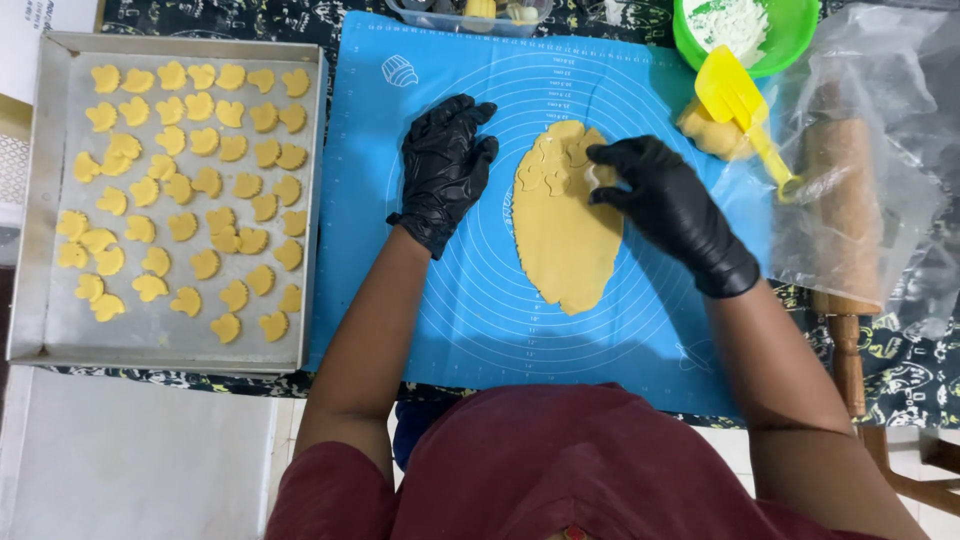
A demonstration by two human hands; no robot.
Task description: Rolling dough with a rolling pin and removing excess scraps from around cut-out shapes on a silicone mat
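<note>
A flat oval sheet of yellow dough (pixel 567 235) lies on a blue silicone mat (pixel 470 310), with several shapes cut into its top end. My right hand (pixel 668 205), in a black glove, pinches a small clear cutter (pixel 597 177) pressed on the dough's upper right part. My left hand (pixel 445 165), also black-gloved, rests flat on the mat just left of the dough, fingers spread and holding nothing.
A metal baking tray (pixel 40 200) at the left holds several cut yellow dough shapes (pixel 185 185). At the top right are a green bowl of flour (pixel 740 30), a yellow spatula (pixel 738 100), a dough lump (pixel 708 132) and a wooden rolling pin (pixel 845 220) under clear plastic.
</note>
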